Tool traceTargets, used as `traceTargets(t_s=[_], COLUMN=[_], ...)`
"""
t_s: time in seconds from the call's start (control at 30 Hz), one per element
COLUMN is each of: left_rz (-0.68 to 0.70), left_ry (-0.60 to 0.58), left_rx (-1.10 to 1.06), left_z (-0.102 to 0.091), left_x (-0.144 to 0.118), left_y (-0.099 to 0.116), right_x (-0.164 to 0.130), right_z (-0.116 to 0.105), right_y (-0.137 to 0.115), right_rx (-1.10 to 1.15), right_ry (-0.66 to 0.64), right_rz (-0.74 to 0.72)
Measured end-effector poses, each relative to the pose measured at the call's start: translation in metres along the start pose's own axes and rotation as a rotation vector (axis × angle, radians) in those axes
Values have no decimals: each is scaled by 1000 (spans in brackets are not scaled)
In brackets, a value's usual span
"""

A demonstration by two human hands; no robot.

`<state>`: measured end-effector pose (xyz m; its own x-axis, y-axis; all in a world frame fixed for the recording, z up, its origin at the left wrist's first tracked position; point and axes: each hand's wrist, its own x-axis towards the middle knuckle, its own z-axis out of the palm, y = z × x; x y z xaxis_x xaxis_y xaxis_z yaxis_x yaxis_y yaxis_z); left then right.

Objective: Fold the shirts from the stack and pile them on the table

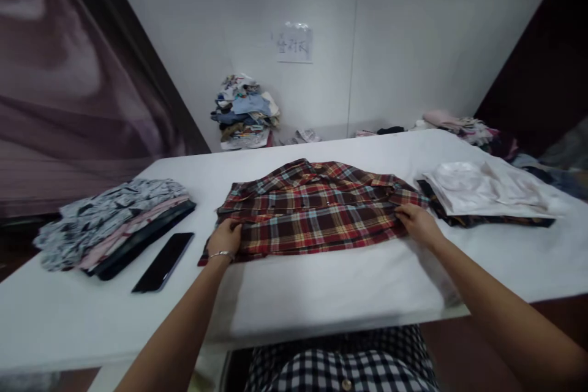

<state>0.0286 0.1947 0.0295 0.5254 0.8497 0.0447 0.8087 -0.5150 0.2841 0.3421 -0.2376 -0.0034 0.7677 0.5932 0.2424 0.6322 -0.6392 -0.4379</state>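
A dark red and brown plaid shirt (316,220) lies spread sideways across the middle of the white table, its button line running from left to right. My left hand (225,237), with a bracelet at the wrist, is closed on the shirt's near left part, fingers curled into the cloth. At the right end, my right hand (417,223) pinches the plaid cloth between thumb and fingers. Part of each hand's grip is hidden by the hand itself.
Folded clothes (124,220) are stacked at the left, beside a black phone (164,262). White folded garments (487,188) lie on dark ones at the right. A tall clothes pile (248,111) stands behind the table (340,291), near the wall. More clothes (463,125) sit at the back right.
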Motion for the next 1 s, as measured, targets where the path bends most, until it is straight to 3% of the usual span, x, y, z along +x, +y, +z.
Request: traceTargets(t_s=[0.1, 0.2, 0.33, 0.57, 0.77, 0.87, 1.0], left_rz=[16, 50, 156, 382, 554, 568, 414], left_ry=[-22, 34, 91, -70, -113, -97, -132], left_rx=[7, 16, 59, 176, 259, 151, 89], left_z=[4, 5, 4, 2, -8, -23, -41], left_x=[-5, -5, 1, 15, 23, 29, 45], left_y=[-2, -6, -11, -2, 2, -2, 3], right_x=[0, 0, 8, 30, 15, 13, 40], right_z=[5, 8, 12, 31, 31, 19, 8], right_y=[6, 8, -6, -33, -30, -27, -30], right_rx=[-40, -49, -14, -25, 138, 185, 216], right_ry=[-44, -68, -146, -211, -170, -119, -20], right_rz=[-30, -12, 37, 38, -107, -22, 34])
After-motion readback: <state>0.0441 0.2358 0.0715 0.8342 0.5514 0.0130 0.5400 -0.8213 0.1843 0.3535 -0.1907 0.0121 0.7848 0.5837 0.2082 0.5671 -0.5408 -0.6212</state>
